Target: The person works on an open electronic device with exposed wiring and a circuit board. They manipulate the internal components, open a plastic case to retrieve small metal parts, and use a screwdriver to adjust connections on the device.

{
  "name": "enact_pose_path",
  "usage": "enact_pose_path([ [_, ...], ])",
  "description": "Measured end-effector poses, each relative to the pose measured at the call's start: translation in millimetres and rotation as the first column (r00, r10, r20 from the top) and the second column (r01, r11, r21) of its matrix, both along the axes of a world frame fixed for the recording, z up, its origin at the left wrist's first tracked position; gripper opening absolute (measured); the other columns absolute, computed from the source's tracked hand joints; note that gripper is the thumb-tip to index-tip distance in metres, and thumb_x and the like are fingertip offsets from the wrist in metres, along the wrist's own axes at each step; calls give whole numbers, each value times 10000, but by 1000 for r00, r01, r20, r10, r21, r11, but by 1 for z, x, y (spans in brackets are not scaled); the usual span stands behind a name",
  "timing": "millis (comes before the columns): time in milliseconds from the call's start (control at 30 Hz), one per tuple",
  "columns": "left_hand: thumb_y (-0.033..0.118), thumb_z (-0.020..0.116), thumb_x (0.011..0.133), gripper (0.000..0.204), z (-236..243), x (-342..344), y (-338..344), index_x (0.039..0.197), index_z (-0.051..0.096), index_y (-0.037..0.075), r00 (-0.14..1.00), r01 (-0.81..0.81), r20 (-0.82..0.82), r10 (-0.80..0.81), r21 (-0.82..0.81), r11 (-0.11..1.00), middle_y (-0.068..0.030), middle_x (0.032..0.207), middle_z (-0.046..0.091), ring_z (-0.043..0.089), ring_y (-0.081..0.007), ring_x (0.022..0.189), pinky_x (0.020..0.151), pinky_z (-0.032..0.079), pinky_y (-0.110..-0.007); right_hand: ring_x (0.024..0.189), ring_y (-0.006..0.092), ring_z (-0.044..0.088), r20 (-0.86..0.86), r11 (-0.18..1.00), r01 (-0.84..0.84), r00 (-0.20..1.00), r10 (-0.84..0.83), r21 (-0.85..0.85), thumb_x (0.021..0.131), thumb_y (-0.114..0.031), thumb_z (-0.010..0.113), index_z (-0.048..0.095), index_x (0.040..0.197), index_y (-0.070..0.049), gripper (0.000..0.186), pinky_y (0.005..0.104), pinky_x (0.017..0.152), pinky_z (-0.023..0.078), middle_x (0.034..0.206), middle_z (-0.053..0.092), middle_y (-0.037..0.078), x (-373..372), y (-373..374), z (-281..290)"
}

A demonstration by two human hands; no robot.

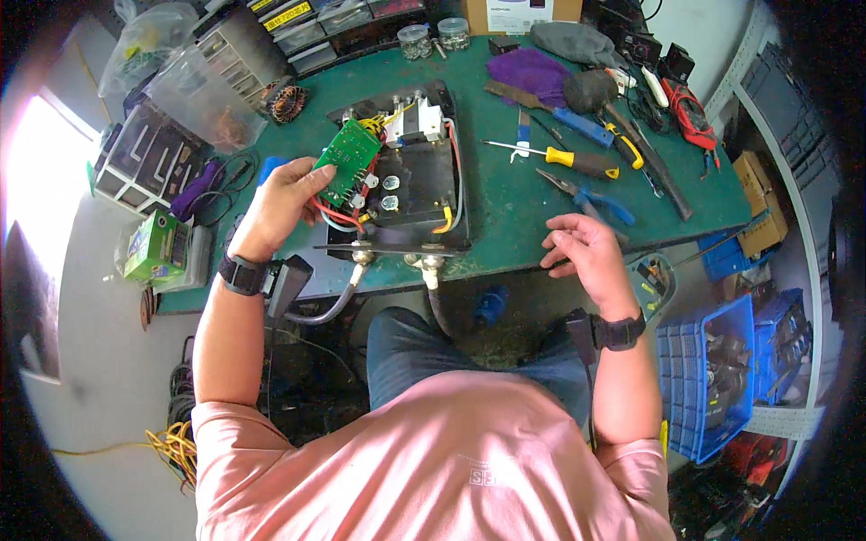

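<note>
My left hand [293,191] grips a green circuit board [350,160] by its near-left edge, thumb on the face, holding it tilted over the left side of an opened black device [415,180]. Yellow and red wires run between the board and the device. Two thick cables [336,307] come off connectors on the device's near edge. My right hand [580,252] hovers by the bench's front edge, fingers loosely curled and apart, with nothing in it. Closest to it lie blue-handled pliers [586,194]; beyond them is a yellow-and-black screwdriver [559,158].
On the green bench [514,239], a hammer [645,158], a purple cloth [528,74] and a red-handled tool [690,113] lie at right. Two clear jars [415,41] stand at the back. Drawer units [144,158] line the left. A blue crate [695,379] sits below right.
</note>
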State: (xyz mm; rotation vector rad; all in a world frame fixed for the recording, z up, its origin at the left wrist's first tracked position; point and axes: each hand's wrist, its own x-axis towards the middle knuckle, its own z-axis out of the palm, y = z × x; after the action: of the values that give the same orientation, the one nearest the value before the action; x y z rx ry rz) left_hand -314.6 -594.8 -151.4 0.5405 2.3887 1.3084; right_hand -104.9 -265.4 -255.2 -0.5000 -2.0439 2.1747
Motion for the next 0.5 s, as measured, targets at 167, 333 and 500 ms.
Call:
enact_pose_path([
  [167, 344, 610, 951, 327, 5, 5, 1, 1040, 651, 32, 998, 23, -56, -25, -43, 999, 16, 788, 616, 530, -68, 650, 572, 411, -229, 726, 180, 687, -3, 1000, 12, 1000, -12, 2, 951, -111, 570, 576, 1147, 9, 229, 276, 590, 568, 913, 655, 96, 0, -2, 2],
  [333, 177, 743, 833, 328, 6, 16, 15, 1079, 642, -15, 934, 22, -338, -116, -271, 962, 2, 777, 632, 544, -72, 665, 602, 446, -250, 731, 189, 690, 16, 1000, 17, 1000, -17, 16, 950, -110, 575, 571, 1157, 20, 244, 280, 588, 570, 925, 660, 108, -1, -2, 2],
  [500, 90, 786, 767, 476, 15, 36, 21, 1200, 616, -12, 912, 110, -370, -178, -197, 974, -4, 839, 673, 540, -48, 659, 605, 473, -243, 735, 192, 690, 28, 999, 23, 999, -24, 23, 949, -116, 581, 570, 1165, 26, 259, 283, 589, 571, 932, 661, 112, 0, -3, 3],
])
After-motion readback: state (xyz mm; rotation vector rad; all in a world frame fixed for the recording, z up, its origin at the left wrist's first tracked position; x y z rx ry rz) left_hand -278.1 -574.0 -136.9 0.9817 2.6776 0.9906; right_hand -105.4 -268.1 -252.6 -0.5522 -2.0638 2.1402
